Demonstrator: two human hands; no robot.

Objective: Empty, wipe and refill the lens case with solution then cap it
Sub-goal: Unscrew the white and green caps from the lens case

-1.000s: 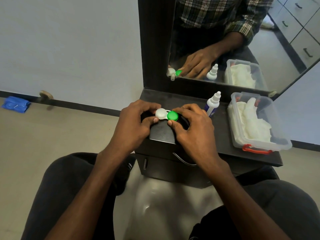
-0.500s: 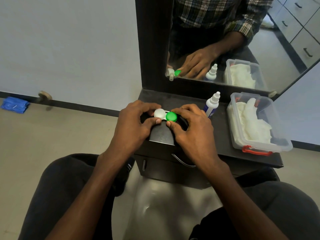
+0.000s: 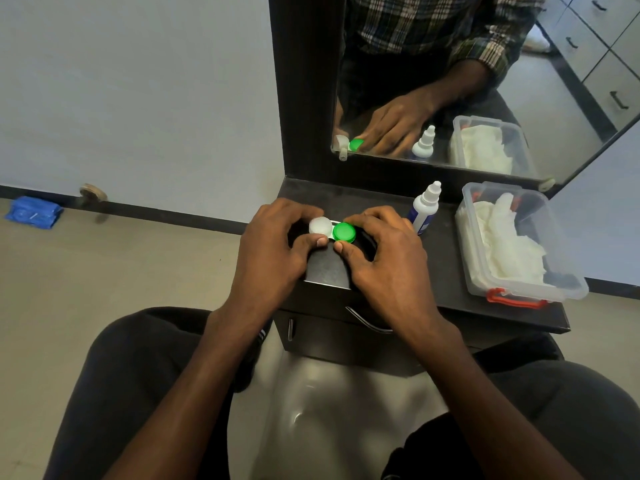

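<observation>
The lens case sits on the dark counter (image 3: 446, 271) with both caps on: a white cap (image 3: 319, 226) on the left well and a green cap (image 3: 344, 232) on the right. My left hand (image 3: 273, 244) pinches the white cap between thumb and fingers. My right hand (image 3: 384, 251) pinches the green cap the same way. The case body is mostly hidden under the caps and my fingers. A white solution bottle (image 3: 423, 206) with a blue label stands upright just right of my right hand.
A clear plastic box (image 3: 568, 285) with white tissues and a red clasp stands at the counter's right. A mirror (image 3: 485, 81) rises behind the counter. Drawer handles (image 3: 367, 322) sit below the front edge, above my knees. A blue cloth (image 3: 33, 211) lies on the floor far left.
Both hands stay on the caps; the case has shifted very slightly left on the counter. Nothing was let go or opened.
</observation>
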